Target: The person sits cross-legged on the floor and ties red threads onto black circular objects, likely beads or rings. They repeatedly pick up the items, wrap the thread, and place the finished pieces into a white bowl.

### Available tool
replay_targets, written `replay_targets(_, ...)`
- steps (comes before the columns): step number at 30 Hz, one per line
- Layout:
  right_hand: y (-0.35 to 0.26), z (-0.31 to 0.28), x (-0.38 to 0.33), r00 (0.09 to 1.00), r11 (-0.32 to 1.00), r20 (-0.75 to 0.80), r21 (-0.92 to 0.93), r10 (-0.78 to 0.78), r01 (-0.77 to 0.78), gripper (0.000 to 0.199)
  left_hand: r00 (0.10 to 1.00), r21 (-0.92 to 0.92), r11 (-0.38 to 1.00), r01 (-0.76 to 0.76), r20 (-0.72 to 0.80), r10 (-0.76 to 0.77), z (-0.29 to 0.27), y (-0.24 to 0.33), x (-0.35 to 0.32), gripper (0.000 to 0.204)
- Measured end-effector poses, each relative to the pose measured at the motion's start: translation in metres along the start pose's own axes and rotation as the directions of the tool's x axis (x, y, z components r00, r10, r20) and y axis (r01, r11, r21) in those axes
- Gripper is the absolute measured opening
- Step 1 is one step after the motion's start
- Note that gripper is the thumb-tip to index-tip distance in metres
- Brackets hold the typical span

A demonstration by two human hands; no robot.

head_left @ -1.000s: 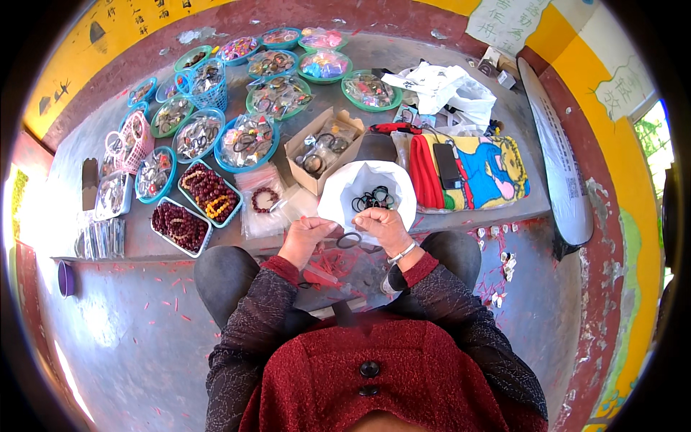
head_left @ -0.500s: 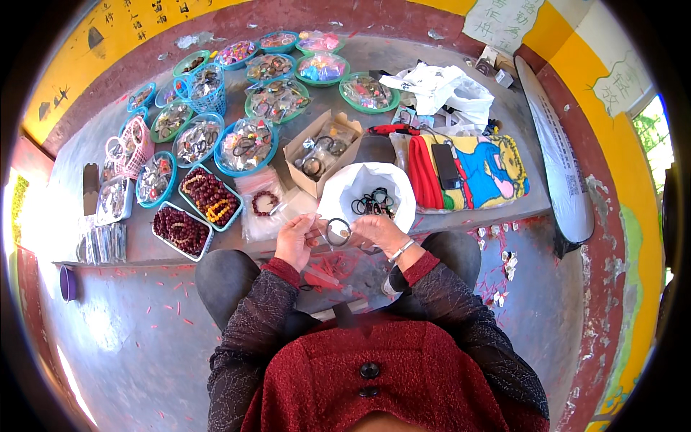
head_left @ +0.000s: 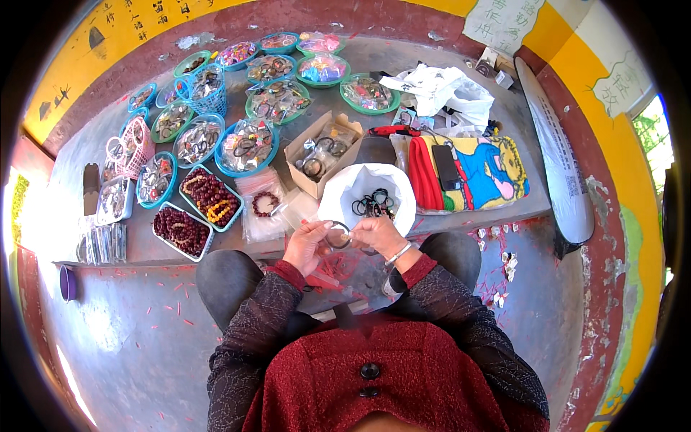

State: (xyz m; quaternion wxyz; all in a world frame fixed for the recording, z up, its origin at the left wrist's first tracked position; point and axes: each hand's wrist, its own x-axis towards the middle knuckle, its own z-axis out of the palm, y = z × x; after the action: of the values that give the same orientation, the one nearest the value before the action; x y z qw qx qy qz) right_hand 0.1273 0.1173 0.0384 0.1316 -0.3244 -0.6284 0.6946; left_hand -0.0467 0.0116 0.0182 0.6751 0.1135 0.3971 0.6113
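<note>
I am holding a dark bangle (head_left: 338,236) between both hands, above my lap and just below the white bag (head_left: 344,194) of dark bangles. My left hand (head_left: 307,247) is pinching its left edge with the fingers closed on it; my right hand (head_left: 378,235) is gripping its right edge likewise, a pale bracelet (head_left: 398,253) sitting at that wrist. A cardboard box (head_left: 322,153) is standing just beyond the bag, and a tray of dark red beads (head_left: 211,196) is lying to the left on the grey slab (head_left: 137,248).
</note>
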Motion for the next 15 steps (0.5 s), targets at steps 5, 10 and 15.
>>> replay_targets(5, 0.009, -0.001, 0.002, 0.999, 0.998, -0.010, -0.060, -0.036, 0.035, 0.015, 0.999, 0.009, 1.000, 0.012, -0.033, -0.011, 0.007, 0.002, -0.002, 0.015)
replay_targets(10, 0.012, 0.003, 0.004, 0.999, 0.996, -0.027, 0.082, -0.026, 0.028, 0.018, 0.997, -0.030, 0.999, -0.016, -0.069, 0.014, 0.005, 0.001, 0.000, 0.015)
replay_targets(15, 0.018, 0.008, 0.004, 0.994, 0.988, 0.062, 0.120, 0.089, -0.096, 0.019, 0.992, -0.116, 0.989, -0.097, -0.090, 0.087, 0.007, 0.004, -0.003, 0.012)
